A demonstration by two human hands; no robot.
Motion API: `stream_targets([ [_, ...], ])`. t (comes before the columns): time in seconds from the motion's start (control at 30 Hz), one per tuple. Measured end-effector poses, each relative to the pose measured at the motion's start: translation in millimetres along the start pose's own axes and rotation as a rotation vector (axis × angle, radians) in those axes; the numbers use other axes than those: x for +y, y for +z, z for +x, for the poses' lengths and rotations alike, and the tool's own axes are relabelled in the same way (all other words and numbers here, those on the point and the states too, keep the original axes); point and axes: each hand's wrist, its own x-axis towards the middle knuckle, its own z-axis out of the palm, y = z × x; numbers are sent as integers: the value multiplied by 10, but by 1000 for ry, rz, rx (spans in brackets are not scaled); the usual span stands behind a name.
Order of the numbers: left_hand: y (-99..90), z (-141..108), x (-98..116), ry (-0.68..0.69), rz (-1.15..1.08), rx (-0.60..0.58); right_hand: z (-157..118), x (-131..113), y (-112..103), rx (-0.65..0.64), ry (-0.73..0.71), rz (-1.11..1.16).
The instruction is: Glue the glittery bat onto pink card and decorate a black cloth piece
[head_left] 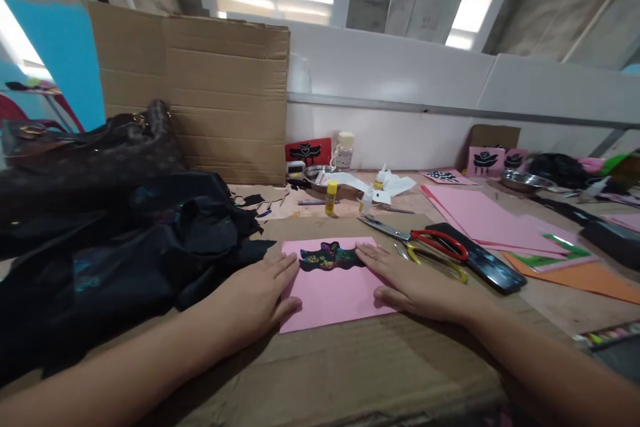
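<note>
A pink sheet lies on the brown cardboard in front of me. Across its upper part is a black cut-out shape with a wavy outline and coloured patterned patches. My left hand rests flat on the sheet's left edge, its fingertips by the cut-out's left end. On the right side my right hand lies with fingers stretched, the fingertips touching the cut-out's right end. Neither hand grips anything. Just beyond my right hand are red-handled scissors and yellow-handled scissors.
Black fabric and a brown bag fill the left. A glue stick and small bottles stand behind the sheet. A phone, pink sheets and an orange sheet lie right. A cardboard panel stands behind.
</note>
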Motion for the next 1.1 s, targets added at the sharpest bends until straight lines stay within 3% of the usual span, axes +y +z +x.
stream_targets([
  [0.27,98,-3,-99,-33,-53,36,14,-46,-24,49,59,-62],
  [0.47,161,2,-133,-34,-17,41,11,-6,-26,323,-19,-75],
  [0.6,196,14,-179,7,-32,143,-49,-22,-24,539,19,-84],
  [0.7,209,47,-219,4,-58,218,-74,-11,-113,605,11,-104],
  [0.8,209,89,-223,-29,-96,258,-61,18,-349,606,-13,-120],
  [0.93,153,123,-197,-79,-197,257,18,43,-842,593,11,-124],
  [1.03,-23,247,-308,-108,-287,183,151,42,-1257,550,62,-124],
  [1.1,-213,475,-507,-154,-336,134,306,42,-1516,500,111,-117],
])
